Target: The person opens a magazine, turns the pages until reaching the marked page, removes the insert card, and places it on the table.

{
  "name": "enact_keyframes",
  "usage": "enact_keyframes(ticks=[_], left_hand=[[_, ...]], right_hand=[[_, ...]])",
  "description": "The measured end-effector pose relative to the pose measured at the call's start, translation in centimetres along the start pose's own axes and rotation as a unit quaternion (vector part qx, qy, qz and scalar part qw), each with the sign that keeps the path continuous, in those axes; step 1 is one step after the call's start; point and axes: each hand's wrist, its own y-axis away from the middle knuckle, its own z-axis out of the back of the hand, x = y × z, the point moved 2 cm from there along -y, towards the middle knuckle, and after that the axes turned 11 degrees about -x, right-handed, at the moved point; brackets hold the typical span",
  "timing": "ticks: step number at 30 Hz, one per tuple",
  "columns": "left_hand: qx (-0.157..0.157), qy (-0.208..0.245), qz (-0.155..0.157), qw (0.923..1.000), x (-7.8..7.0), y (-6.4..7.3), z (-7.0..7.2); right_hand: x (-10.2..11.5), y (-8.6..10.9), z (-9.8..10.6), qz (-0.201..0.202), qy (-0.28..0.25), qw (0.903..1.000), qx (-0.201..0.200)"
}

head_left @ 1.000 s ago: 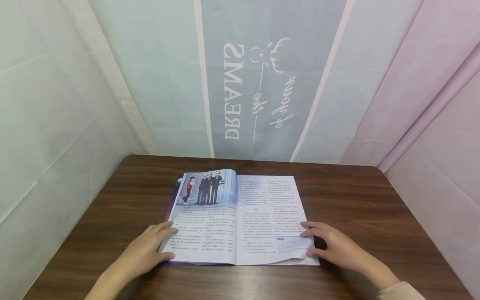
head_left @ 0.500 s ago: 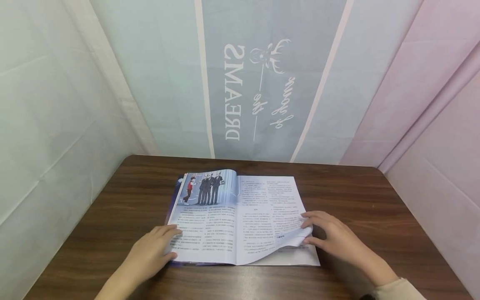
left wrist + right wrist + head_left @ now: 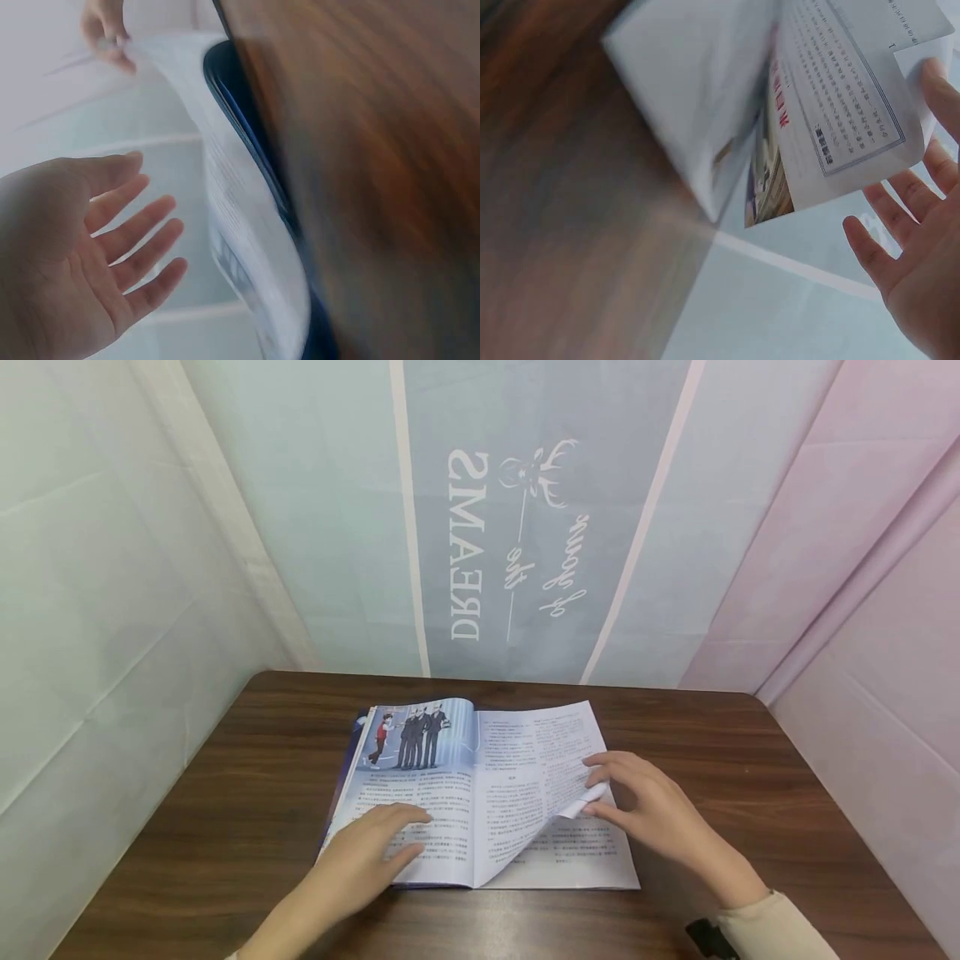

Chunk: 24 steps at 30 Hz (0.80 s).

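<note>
magazine (image 3: 438, 806) open on the brown desk (image 3: 240, 785), near the middle, some of it blurry in the wrist views. right hand (image 3: 651, 810): grip clamped on the right-side page (image 3: 521, 777), thumb and fingers pinching near its lower outer corner; that corner curls up, and i see another printed page (image 3: 588, 852) under it. left hand (image 3: 363, 852): grip apart, fingers spread, holding nothing; it hangs over the left page (image 3: 420, 777), and from the left wrist i get a gap to the paper. left page has a drawing (image 3: 412, 735) of suited figures, one in a red vest, text below. pale cloth (image 3: 360, 543) behind, mirrored lettering (image 3: 468, 543) and a deer head (image 3: 532, 472).
</note>
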Motion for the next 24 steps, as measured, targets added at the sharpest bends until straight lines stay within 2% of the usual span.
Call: enact_keyframes(ticks=[6, 12, 17, 24], left_hand=[[-0.008, 0.032, -0.054, 0.9980, -2.8, -1.2, -0.4], [-0.017, 0.045, -0.098, 0.9940, -4.8, -2.4, -1.2], [-0.044, 0.067, -0.117, 0.9899, -6.1, -3.4, -1.4], [-0.108, 0.108, -0.138, 0.9786, -7.2, -4.3, -1.6]], right_hand=[[1.7, -1.8, -0.2, -0.004, -0.021, 0.9996, -0.018], [3.6, -3.6, -0.5, 0.026, -0.051, 0.9975, -0.042], [4.9, -4.7, -0.9, 0.047, -0.068, 0.9953, -0.050], [6.3, -5.7, -1.1, 0.074, -0.074, 0.9926, -0.062]])
